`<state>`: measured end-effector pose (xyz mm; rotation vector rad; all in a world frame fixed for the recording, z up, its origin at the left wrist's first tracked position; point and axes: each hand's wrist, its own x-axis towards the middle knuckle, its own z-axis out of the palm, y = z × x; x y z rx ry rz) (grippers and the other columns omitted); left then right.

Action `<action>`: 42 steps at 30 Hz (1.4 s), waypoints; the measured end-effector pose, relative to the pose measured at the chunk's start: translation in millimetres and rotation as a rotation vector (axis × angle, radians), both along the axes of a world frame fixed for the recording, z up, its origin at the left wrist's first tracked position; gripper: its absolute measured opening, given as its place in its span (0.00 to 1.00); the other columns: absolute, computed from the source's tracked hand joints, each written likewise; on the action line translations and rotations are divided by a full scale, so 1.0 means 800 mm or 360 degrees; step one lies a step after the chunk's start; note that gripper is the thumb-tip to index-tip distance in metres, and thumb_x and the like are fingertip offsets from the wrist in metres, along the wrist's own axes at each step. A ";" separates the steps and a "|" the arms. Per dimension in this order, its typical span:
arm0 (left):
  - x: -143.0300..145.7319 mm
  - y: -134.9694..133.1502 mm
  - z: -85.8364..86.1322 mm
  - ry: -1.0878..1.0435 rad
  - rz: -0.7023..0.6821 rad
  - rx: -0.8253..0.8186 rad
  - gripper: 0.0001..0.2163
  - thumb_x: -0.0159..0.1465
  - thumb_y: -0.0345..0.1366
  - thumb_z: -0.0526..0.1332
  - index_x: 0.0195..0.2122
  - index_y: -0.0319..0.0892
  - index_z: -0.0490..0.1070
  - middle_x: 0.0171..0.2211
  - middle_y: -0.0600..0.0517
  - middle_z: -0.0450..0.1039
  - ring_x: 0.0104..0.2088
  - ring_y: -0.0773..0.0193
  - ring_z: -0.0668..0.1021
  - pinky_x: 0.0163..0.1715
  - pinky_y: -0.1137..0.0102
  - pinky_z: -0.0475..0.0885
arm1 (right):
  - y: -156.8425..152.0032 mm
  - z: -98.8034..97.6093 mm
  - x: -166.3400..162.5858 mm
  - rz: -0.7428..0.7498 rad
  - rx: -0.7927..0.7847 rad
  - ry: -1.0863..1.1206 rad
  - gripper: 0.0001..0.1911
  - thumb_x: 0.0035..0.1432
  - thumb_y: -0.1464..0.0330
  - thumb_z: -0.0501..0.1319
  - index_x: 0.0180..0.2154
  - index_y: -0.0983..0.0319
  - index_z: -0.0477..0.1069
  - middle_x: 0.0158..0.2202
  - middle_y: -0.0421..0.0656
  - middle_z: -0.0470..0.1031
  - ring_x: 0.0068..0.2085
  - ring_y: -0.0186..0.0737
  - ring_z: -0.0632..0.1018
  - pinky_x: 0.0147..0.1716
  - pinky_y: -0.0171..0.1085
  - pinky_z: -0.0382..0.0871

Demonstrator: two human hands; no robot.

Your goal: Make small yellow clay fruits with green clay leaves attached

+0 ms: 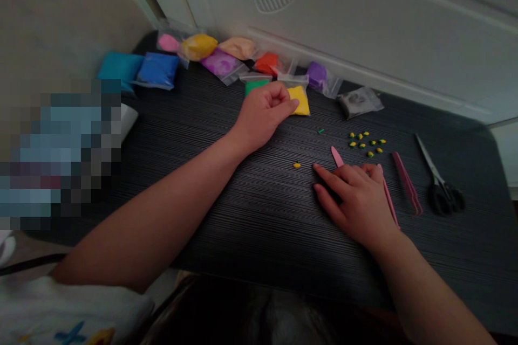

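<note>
My left hand (267, 109) is curled closed on the dark table (226, 183), its fingertips pinching the edge of a yellow clay bag (300, 99). My right hand (356, 199) lies flat with fingers stretched out, resting over a pink modelling tool (336, 157) whose tip sticks out past the fingers. A tiny yellow-and-green clay piece (297, 164) sits just left of my right fingertips. Several more such pieces (366, 142) lie in a cluster beyond that hand, and a small green bit (321, 131) lies alone.
Bags of coloured clay line the back edge: blue (157, 69), pink (169, 42), orange-yellow (198, 46), purple (222, 63), red (267, 62), green (256, 86), violet (318, 75), grey (358, 101). Pink tweezers (407, 182) and black scissors (439, 183) lie at right. A blurred patch covers the left.
</note>
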<state>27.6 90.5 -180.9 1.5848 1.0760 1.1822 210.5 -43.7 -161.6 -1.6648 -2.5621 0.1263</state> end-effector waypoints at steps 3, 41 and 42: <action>0.000 0.000 0.000 -0.0007 -0.0006 -0.0005 0.10 0.54 0.30 0.59 0.19 0.41 0.59 0.15 0.59 0.54 0.16 0.73 0.59 0.16 0.73 0.55 | -0.001 0.000 -0.001 0.0061 -0.0024 -0.0007 0.20 0.60 0.61 0.49 0.52 0.56 0.63 0.32 0.41 0.69 0.35 0.39 0.69 0.40 0.45 0.50; 0.000 -0.002 0.001 -0.0012 -0.0014 0.0002 0.09 0.54 0.32 0.57 0.19 0.41 0.59 0.15 0.58 0.55 0.17 0.72 0.58 0.18 0.72 0.55 | -0.004 -0.001 -0.006 0.0036 -0.0006 -0.0095 0.21 0.60 0.58 0.48 0.53 0.55 0.62 0.32 0.41 0.69 0.35 0.41 0.69 0.41 0.46 0.50; 0.000 -0.001 0.001 -0.0019 -0.0017 0.0003 0.09 0.54 0.32 0.57 0.19 0.41 0.59 0.15 0.58 0.54 0.17 0.72 0.59 0.19 0.72 0.55 | -0.004 -0.001 -0.006 0.0060 -0.0009 -0.0086 0.21 0.60 0.58 0.47 0.53 0.54 0.62 0.32 0.41 0.69 0.35 0.40 0.69 0.41 0.46 0.50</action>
